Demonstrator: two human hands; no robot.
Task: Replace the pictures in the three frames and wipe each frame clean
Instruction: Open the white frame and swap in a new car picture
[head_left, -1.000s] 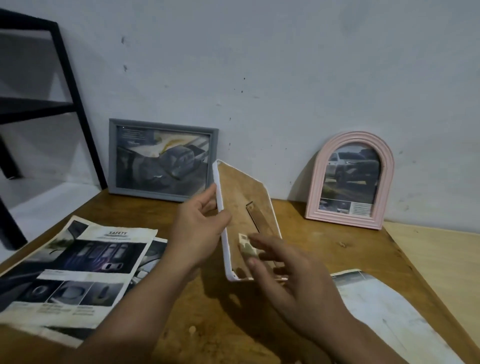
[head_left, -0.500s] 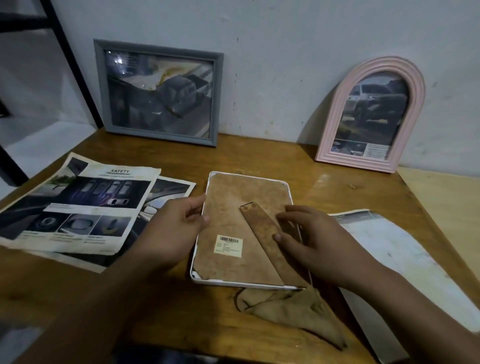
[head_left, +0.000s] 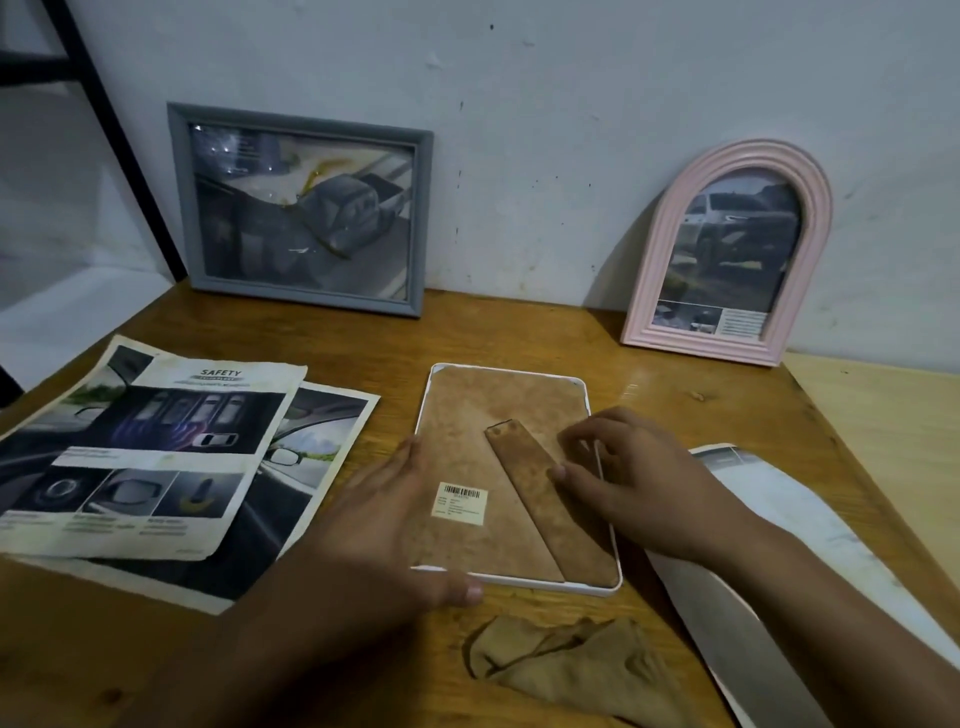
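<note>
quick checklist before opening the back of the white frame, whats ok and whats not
1. White frame lies flat, back up, on the table: ok.
2. Left hand steadies the frame's left edge: ok.
3. Right hand has fingertips on the right edge beside the stand strip: ok.
4. Backing board clips released: cannot tell, none show.
5. Replacement pictures within reach on the left: ok.
6. Cloth ready in front of the frame for wiping: ok.
</note>
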